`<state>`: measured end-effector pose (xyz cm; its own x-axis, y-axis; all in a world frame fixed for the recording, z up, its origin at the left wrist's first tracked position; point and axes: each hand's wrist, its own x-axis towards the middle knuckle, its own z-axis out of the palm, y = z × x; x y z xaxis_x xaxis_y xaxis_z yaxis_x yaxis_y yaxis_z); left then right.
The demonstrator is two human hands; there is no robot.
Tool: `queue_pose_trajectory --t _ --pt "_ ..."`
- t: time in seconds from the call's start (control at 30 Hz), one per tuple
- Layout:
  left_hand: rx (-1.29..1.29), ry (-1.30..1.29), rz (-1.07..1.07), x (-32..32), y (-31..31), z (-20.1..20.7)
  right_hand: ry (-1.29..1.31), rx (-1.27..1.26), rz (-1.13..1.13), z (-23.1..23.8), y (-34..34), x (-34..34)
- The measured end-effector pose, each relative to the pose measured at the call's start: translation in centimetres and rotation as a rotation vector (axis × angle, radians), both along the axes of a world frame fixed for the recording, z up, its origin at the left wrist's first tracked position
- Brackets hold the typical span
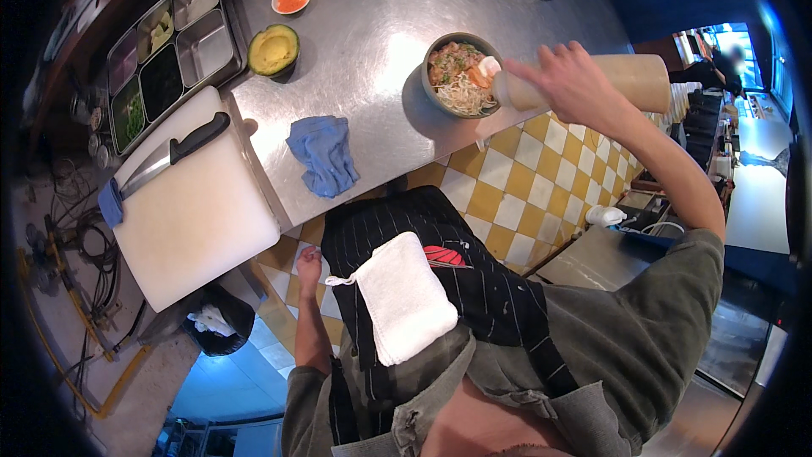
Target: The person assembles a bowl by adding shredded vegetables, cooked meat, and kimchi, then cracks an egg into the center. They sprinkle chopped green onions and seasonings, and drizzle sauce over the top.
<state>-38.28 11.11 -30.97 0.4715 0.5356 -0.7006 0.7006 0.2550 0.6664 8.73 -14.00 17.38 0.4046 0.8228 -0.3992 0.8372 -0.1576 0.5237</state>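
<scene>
My right hand (571, 85) is wrapped round a large beige squeeze bottle (639, 83), tipped almost level with its nozzle end at the right rim of a bowl (430, 95). In the bowl lie bean sprouts (463, 95), chopped pieces with green bits (452, 61), something orange and a white dollop (488, 67). Low at my side, away from the counter, my left hand (310, 269) hangs with its fingers curled in; nothing shows in it. A crumpled blue cloth (323, 155) lies on the counter left of the bowl.
A halved avocado (273, 51) and a small dish of orange bits (292, 0) stand on the steel counter (381, 34). To the left are a tray of metal inserts (203, 44) and a white cutting board (199, 220) bearing a black-handled knife (199, 137). A bin (218, 322) stands below.
</scene>
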Motion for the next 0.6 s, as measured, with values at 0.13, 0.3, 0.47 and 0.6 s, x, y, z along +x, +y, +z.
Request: queue_pose_trajectory --t 0.13,0.3,0.47,0.6 --pt "-0.035 0.016 0.008 0.1 0.0 0.1 -0.014 0.012 -0.015 -0.3 0.4 0.7" --pt "-0.038 -0.031 0.020 -0.1 -0.2 0.6 -0.054 0.007 0.021 -0.6 0.5 1.6" --pt "-0.008 -0.006 0.002 -1.2 -0.4 -0.1 -0.015 -0.017 -0.042 0.0 0.6 1.2" --pt "-0.014 0.002 -0.008 -2.0 -0.4 -1.3 -0.018 -0.012 -0.043 0.3 -0.4 0.5"
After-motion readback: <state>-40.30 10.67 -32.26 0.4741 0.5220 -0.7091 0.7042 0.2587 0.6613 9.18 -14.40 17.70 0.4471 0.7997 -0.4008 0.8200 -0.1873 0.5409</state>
